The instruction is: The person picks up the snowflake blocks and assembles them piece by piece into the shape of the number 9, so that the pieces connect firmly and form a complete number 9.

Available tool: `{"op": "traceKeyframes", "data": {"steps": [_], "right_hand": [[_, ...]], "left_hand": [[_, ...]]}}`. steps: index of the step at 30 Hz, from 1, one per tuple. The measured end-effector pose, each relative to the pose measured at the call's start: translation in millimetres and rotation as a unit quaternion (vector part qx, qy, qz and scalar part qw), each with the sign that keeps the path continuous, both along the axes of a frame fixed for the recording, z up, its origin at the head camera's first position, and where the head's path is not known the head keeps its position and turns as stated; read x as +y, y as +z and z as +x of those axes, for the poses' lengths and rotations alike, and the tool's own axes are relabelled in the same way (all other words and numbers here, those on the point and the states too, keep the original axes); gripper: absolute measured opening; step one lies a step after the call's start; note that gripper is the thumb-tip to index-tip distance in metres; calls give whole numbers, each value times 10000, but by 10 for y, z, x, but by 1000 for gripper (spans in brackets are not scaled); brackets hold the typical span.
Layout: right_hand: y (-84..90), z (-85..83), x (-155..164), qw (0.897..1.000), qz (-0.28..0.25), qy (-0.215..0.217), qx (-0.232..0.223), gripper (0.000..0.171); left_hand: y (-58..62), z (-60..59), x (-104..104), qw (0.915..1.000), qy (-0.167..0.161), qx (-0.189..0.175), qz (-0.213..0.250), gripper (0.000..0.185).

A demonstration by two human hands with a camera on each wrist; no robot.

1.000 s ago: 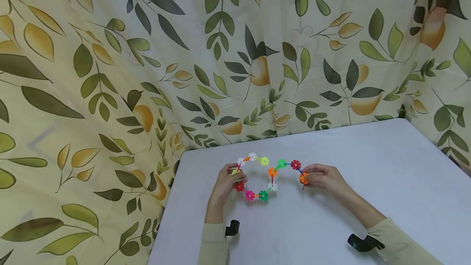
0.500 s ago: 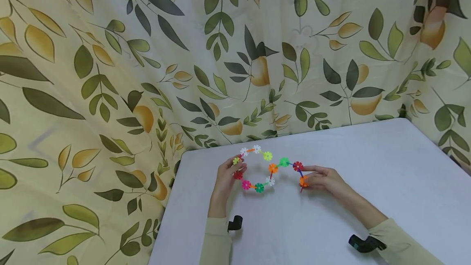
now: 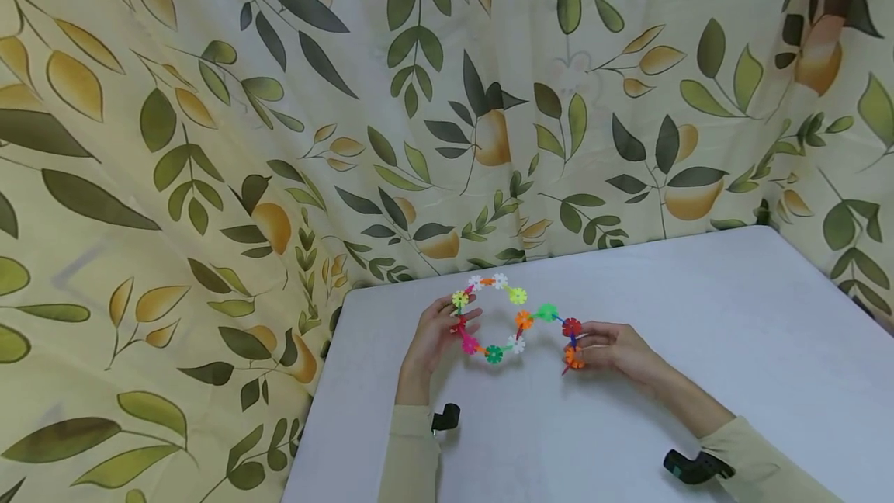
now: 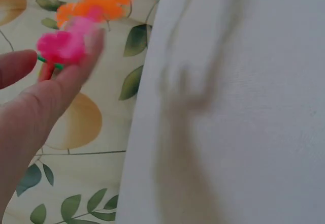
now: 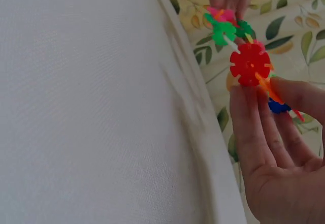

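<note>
A chain of colourful plastic snowflake discs (image 3: 524, 320) is held up over the table, joined edge to edge. Its left part curves into a ring, and a shorter arm runs off to the right. My left hand (image 3: 427, 340) holds the ring's left side, near a yellow disc (image 3: 459, 299) and a pink disc (image 3: 469, 345). My right hand (image 3: 618, 348) pinches the right end, at an orange disc (image 3: 574, 358) below a red disc (image 3: 571, 327). The right wrist view shows thumb and fingers around this end, with a red disc (image 5: 250, 64) facing the camera. Discs look blurred in the left wrist view.
A white-covered table (image 3: 698, 293) lies under both hands. Behind and to the left hangs a leaf-patterned curtain (image 3: 391, 138). Black devices (image 3: 445, 418) sit at both wrists beside the sleeves.
The ring's left side has risen and tilted with my left hand, then shifted slightly right. My right hand has lowered a little with the orange end.
</note>
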State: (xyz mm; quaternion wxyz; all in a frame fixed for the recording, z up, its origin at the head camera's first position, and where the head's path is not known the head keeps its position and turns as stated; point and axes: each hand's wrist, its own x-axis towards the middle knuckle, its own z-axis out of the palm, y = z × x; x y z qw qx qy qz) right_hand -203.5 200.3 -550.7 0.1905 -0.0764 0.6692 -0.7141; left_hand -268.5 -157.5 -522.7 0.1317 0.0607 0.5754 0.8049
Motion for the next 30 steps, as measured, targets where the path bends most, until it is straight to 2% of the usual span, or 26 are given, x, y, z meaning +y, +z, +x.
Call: {"op": "traceKeyframes", "data": {"steps": [5,11,18,23,28,30], "right_hand": [[-45,3,20,9999,-11,93,80,61],[-80,18,6,9992,330,139,161,59],[-119,57,-64,9970,445,470,414,50],[-138,107,-152,9964,509,574,363,39],[-174,150,-229,9970,591,509,23,40],[-210,160,-259,9974,449,559,-75,42]], "left_hand": [[-71,-34,13,9993,321,-109,175,38],[-152,-122,89,9975,697,76,82,37],[-147,-206,223,9939,1089,107,-114,33],[-176,-281,303,9935,1116,92,-182,28],[-227,-375,388,9947,1005,175,-83,26],[-234,-404,426,9947,1010,203,-56,27]]}}
